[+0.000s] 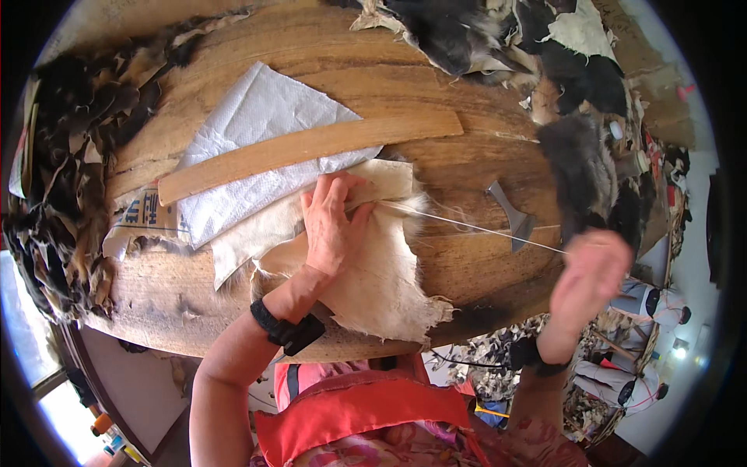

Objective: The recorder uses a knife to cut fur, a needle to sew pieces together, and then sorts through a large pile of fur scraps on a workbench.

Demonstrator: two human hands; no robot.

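A pale fur pelt point(381, 272) lies skin side up on the wooden table, with white hair along its edges. My left hand point(334, 226) grips it near the top, fingers bent over the place where two pieces meet. From there a white thread point(498, 229) runs taut to the right. At its far end is my right hand point(595, 272), closed and blurred by motion, held off the table's right side. Whether a needle is in those fingers cannot be made out. Under the thread lies a grey metal blade point(513, 218) with a flared end.
A long wooden strip point(311, 145) lies across a white woven sheet point(257, 113) beyond my left hand. Dark fur scraps point(85, 148) are heaped at the left, and black and white pelts point(459, 39) at the far right. More scraps point(490, 354) lie below the table's near edge.
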